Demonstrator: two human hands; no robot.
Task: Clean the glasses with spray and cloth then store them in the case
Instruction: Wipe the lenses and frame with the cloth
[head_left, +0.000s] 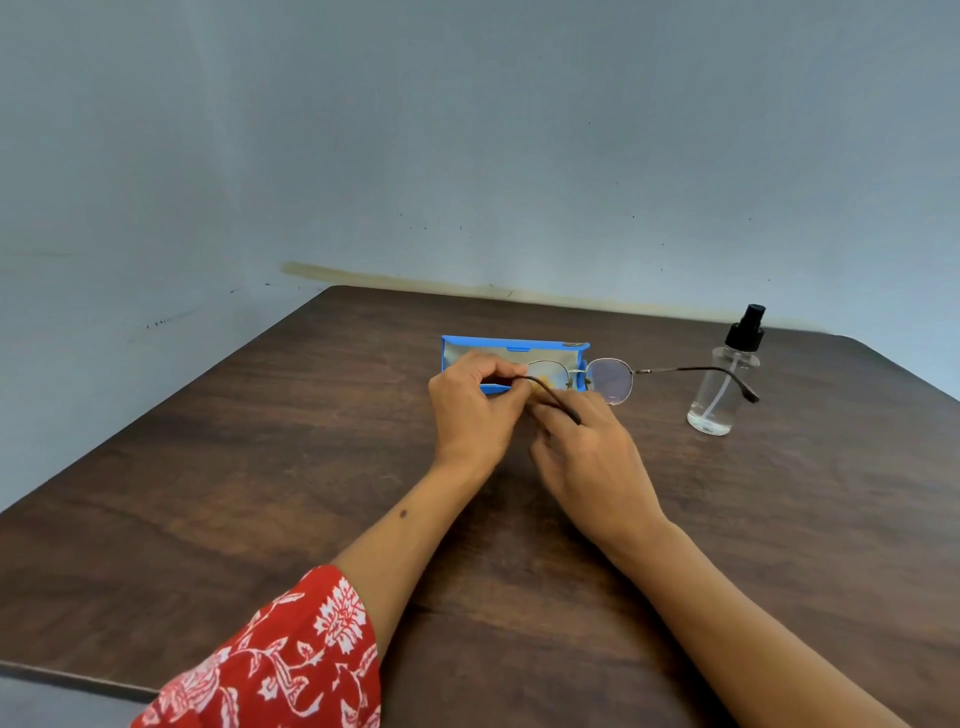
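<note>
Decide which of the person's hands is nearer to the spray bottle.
Right. The right hand lies closer to the spray bottle; the left hand, gripping the glasses, sits farther away.

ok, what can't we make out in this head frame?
- Cloth: only a yellowish patch behind the left lens of the glasses; the hands hide the rest.
- Right hand fingertips: tucked under the frame, grip unclear.
- Case interior: covered by the left hand.
- Spray bottle fill level: clear liquid, too faint to tell.

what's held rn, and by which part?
Glasses: left hand pinches the frame's left end at the hinge. Right hand is under the lens; its hold cannot be told.
</note>
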